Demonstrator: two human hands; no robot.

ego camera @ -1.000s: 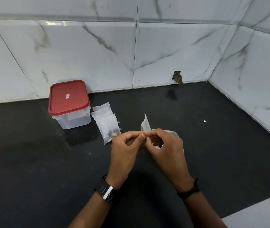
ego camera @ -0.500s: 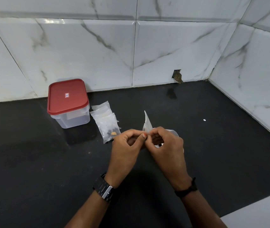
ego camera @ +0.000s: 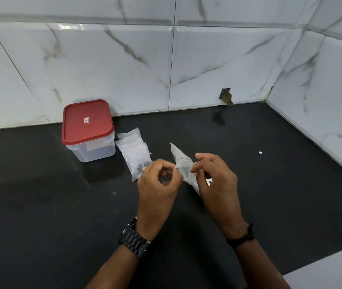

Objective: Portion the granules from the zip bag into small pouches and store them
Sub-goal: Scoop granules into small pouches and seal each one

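One box (ego camera: 90, 140) is seen at far left on the black counter (ego camera: 41, 205), clear-walled, its single red lid (ego camera: 86, 122) pressed on. Just right of it a small pile of pouches (ego camera: 133, 152) is laid flat, three or so overlapping, the exact count not to be told; dark granules (ego camera: 141, 165) are glimpsed in the nearest one. Two hands are raised over the counter's middle. The left hand (ego camera: 157, 184) is curled, thumb and forefinger pinched on one edge of a clear bag (ego camera: 181, 163). The bag is held upright between the hands, one corner pointing up. Its other side is gripped by the right hand (ego camera: 216, 182), fingers bent around it. One watch (ego camera: 134, 239) is worn on the left wrist, one dark band (ego camera: 242, 238) on the right.
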